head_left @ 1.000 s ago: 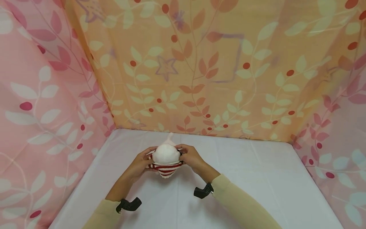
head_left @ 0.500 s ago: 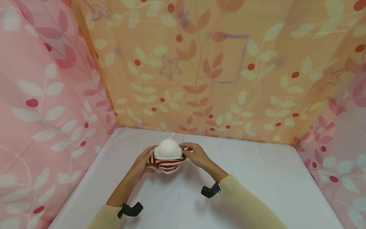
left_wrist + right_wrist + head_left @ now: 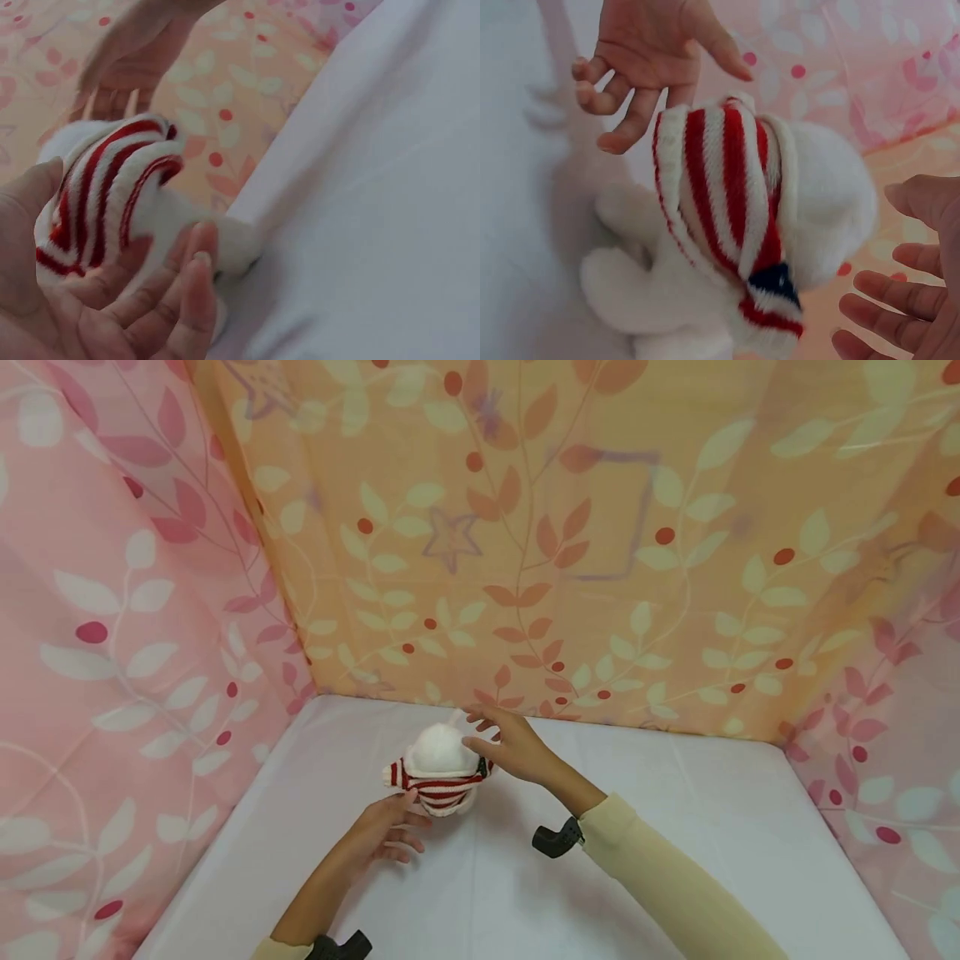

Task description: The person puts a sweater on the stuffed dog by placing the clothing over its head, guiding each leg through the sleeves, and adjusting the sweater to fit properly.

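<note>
A white plush toy (image 3: pixel 442 750) in a red-and-white striped knitted sweater (image 3: pixel 442 788) is on the white table, its round white head toward the back. In the right wrist view, white stubby limbs (image 3: pixel 615 277) and a dark blue patch with white marks on the sweater (image 3: pixel 775 286) show. My left hand (image 3: pixel 384 828) is spread just in front of the toy's left side, thumb tip overlapping the sweater in the head view. My right hand (image 3: pixel 517 745) hovers at the right of the toy's head, fingers extended and loosely bent. Neither hand grips the toy.
A white cloth covers the table (image 3: pixel 645 827). An orange leaf-patterned curtain (image 3: pixel 570 527) stands behind it, with pink curtains (image 3: pixel 135 693) at both sides. Black camera mounts (image 3: pixel 557 837) stick out from the beige sleeves (image 3: pixel 667 877).
Both hands have let go of the toy. The left hand has come down toward the person, and the right has lifted slightly up beside the head. The toy stays in place.
</note>
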`<move>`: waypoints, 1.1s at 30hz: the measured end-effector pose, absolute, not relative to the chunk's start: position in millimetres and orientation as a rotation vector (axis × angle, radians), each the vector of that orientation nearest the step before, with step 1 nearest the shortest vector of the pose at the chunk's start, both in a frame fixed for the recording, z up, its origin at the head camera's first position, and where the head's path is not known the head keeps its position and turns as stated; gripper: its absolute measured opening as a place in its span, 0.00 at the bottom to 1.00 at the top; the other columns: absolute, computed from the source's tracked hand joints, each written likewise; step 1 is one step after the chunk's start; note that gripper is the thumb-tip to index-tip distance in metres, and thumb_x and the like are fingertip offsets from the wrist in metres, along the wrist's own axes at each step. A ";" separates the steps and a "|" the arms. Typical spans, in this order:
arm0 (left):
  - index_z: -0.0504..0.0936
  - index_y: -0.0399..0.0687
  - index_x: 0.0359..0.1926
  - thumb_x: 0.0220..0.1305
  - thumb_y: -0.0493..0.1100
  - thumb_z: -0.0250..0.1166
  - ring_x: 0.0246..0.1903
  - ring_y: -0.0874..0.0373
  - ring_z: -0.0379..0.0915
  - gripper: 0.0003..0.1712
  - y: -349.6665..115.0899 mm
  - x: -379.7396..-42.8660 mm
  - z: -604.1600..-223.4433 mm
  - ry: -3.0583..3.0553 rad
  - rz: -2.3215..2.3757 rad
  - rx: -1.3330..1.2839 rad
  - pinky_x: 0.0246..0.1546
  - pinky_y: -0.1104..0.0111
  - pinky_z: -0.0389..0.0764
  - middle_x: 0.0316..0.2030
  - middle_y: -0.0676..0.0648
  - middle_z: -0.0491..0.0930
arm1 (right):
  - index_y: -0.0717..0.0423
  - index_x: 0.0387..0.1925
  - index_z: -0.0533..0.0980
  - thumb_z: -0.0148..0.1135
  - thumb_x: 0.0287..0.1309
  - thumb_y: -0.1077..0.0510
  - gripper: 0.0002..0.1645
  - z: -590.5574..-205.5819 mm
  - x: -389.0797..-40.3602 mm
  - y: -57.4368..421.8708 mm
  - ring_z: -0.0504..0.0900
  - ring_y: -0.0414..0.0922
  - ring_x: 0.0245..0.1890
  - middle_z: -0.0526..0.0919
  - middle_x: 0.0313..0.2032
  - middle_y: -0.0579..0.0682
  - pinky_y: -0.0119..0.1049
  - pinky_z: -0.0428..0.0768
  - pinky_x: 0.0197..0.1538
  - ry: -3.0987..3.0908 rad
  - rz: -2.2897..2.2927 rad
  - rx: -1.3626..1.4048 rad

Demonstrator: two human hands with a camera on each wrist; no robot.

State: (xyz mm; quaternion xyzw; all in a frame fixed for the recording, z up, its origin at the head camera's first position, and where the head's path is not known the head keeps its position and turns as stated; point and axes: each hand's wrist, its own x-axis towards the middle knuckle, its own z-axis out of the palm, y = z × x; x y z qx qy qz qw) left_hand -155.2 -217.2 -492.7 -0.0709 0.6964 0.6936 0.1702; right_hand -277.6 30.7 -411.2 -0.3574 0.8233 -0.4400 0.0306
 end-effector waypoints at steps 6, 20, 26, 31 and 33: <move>0.80 0.36 0.56 0.70 0.61 0.64 0.30 0.54 0.84 0.32 -199.4 -156.8 -501.3 2.045 2.035 -0.245 0.29 0.66 0.83 0.45 0.39 0.86 | 0.57 0.68 0.71 0.72 0.62 0.51 0.37 -409.4 -273.8 8.7 0.80 0.48 0.54 0.80 0.59 0.53 0.47 0.81 0.54 2.515 -1.238 -1.205; 0.82 0.30 0.47 0.71 0.45 0.66 0.28 0.52 0.83 0.18 -196.7 -159.7 -514.8 2.171 2.046 0.015 0.29 0.65 0.82 0.30 0.36 0.85 | 0.56 0.62 0.77 0.78 0.54 0.52 0.34 -420.9 -277.2 0.5 0.82 0.45 0.50 0.82 0.57 0.50 0.40 0.82 0.50 2.564 -1.228 -1.211; 0.83 0.28 0.48 0.70 0.41 0.66 0.29 0.47 0.83 0.16 -201.5 -158.1 -515.1 2.201 1.873 0.170 0.26 0.60 0.84 0.33 0.32 0.86 | 0.55 0.58 0.80 0.78 0.53 0.55 0.30 -421.2 -280.5 0.4 0.82 0.43 0.47 0.84 0.52 0.48 0.39 0.82 0.48 2.565 -1.274 -1.182; 0.85 0.31 0.45 0.70 0.42 0.66 0.29 0.40 0.83 0.14 -202.0 -157.1 -512.5 2.205 1.814 0.186 0.25 0.57 0.83 0.32 0.32 0.85 | 0.54 0.55 0.81 0.79 0.52 0.56 0.28 -422.2 -283.8 -0.6 0.82 0.42 0.45 0.85 0.49 0.47 0.39 0.82 0.48 2.531 -1.321 -1.154; 0.85 0.32 0.44 0.70 0.42 0.67 0.30 0.38 0.83 0.14 -203.1 -158.0 -513.1 2.186 1.794 0.188 0.25 0.57 0.83 0.32 0.31 0.85 | 0.54 0.55 0.82 0.79 0.52 0.56 0.27 -422.7 -284.5 -1.1 0.82 0.41 0.45 0.86 0.48 0.46 0.38 0.82 0.48 2.524 -1.329 -1.146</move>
